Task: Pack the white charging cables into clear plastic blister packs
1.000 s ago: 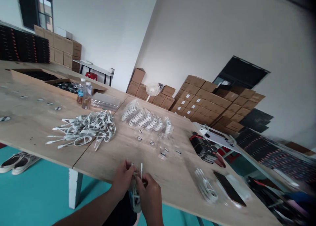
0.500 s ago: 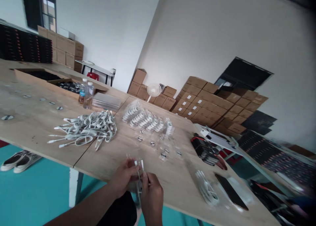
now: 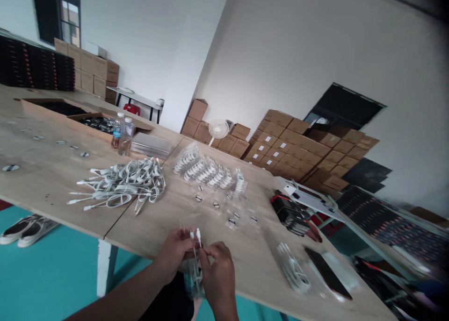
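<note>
At the near edge of the wooden surface (image 3: 250,260), in the head view, the left hand (image 3: 171,256) and right hand (image 3: 220,270) hold a white charging cable coil (image 3: 197,270), its plugs (image 3: 198,234) pointing up, its loops hanging low by what looks like clear plastic. The left fingers pinch it near the plugs; the right thumb and forefinger are clamped just below one plug. Gripping so high probably keeps the ends aligned while the loops hang free. Beyond, the loose cable heap (image 3: 126,183) and the bagged cables (image 3: 206,170) lie well apart, likely so they do not mix. Compared with half a second ago, the plugs stand closer together, nearly side by side; heap and bags are unmoved.
</note>
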`<state>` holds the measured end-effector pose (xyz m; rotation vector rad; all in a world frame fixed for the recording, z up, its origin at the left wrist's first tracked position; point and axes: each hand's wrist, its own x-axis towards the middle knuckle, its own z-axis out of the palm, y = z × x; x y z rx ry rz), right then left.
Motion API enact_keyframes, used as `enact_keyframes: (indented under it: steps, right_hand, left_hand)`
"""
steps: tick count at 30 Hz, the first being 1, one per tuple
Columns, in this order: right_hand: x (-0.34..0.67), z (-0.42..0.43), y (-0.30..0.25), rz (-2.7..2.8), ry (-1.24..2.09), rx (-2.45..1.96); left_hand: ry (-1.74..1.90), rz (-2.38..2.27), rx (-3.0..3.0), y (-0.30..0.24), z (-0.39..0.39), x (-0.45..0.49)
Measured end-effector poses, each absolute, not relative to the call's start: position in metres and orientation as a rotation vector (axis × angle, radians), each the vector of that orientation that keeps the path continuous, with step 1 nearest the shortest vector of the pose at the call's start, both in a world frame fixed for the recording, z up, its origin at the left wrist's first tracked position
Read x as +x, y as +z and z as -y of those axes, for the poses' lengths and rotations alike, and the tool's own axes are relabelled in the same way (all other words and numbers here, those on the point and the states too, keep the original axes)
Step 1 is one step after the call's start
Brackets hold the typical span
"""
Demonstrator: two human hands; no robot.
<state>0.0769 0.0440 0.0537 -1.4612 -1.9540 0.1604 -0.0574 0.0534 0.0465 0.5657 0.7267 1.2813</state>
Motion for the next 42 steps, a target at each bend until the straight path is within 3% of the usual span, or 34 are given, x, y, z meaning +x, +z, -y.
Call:
enact_keyframes:
  steps: [14,32,37,42]
  right_hand:
    - [0.083,-0.040,0.053,1.906,0.124,-1.473]
    - [0.069,-0.033,0.061,2.213,-0.450,-1.512]
    - [0.068,-0.032,0.056,2.134,-0.362,-1.592]
    - [0.082,-0.026,0.041,1.923,0.107,-1.486]
  left_hand:
    - [1.326,-0.745,0.494,0.048,-0.059,-0.052]
    - [1.271,-0.785,0.570,0.052,-0.056,-0.048]
    - [1.392,-0.792,0.553,0.043,-0.065,-0.039]
    - [1.442,-0.730,0.369,0.040,-0.078,-0.045]
